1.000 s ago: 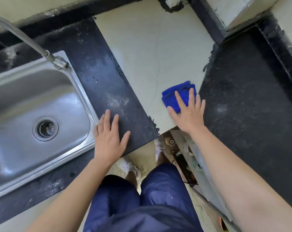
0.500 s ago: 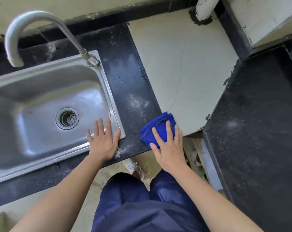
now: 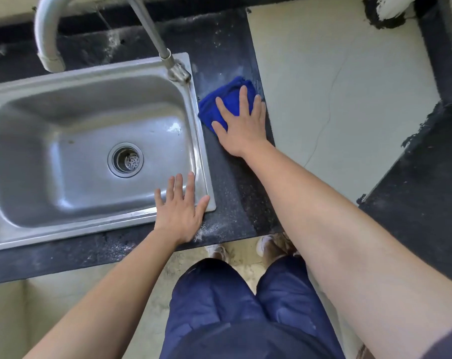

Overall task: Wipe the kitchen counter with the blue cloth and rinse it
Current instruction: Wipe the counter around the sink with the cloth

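Cloth: the blue cloth (image 3: 231, 99) lies folded under the fingers of the right hand (image 3: 241, 128), on the dark strip of the table (image 3: 235, 182). Its edge nearest the thumb is just beside the sink (image 3: 203, 151) rim.
Cloth shift: a second ago it was on the pale tiled part of the table (image 3: 323, 86), which now lies beyond the little-finger side of the right hand. Half a second ago it was at the near edge of the dark strip. It now sits farther from the body, near the faucet (image 3: 152, 29) base.
Right hand: flat, fingers straight and spread, pressing down on the cloth, not curled round it.
Left hand: the left hand (image 3: 179, 213) has moved off the dark strip and rests flat on the near right corner of the sink rim. Its fingers are straight and it holds nothing. It probably serves as a brace.
Dust: pale specks show on the table beside the heel of the left hand.
Task meaning: wiping appears well under way, with the stroke covering the dark strip and ending beside the basin. Rinsing is not yet begun, and no water is seen from the faucet.
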`<state>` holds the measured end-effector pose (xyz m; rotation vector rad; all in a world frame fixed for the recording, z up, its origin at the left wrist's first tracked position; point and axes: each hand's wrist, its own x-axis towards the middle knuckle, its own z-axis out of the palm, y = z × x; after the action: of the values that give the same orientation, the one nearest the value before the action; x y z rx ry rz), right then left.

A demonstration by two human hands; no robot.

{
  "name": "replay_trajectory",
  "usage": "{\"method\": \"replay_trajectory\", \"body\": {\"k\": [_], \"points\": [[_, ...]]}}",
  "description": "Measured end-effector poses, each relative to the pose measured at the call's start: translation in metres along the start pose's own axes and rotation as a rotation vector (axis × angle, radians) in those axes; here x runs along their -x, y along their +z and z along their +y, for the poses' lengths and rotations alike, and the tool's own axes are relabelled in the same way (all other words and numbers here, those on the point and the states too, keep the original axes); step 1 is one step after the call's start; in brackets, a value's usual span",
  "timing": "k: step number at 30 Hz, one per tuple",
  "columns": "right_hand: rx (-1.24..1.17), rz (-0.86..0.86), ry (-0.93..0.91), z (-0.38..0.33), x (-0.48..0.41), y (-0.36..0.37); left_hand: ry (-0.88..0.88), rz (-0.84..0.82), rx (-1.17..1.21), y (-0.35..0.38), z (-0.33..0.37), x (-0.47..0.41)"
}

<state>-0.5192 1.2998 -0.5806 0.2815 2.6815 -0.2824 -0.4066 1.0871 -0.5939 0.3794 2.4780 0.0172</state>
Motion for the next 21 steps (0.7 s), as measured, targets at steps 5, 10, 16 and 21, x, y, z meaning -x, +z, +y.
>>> {"method": "replay_trajectory", "body": {"k": [5, 10, 16, 21], "points": [[0.033, 0.081, -0.129, -0.005, 0.03, 0.023, 0.004, 0.01, 0.012, 0.001, -0.001, 0.0], [-0.046, 0.087, -0.325, 0.034, 0.158, 0.08, 0.002, 0.015, 0.011, 0.002, -0.001, -0.001], [0.005, 0.066, -0.396, 0.04, 0.138, 0.069, -0.005, -0.008, 0.033, 0.0, 0.0, -0.001], [0.017, 0.0, -0.15, -0.004, 0.022, 0.014, 0.002, -0.028, 0.058, -0.003, 0.0, -0.001]]}}
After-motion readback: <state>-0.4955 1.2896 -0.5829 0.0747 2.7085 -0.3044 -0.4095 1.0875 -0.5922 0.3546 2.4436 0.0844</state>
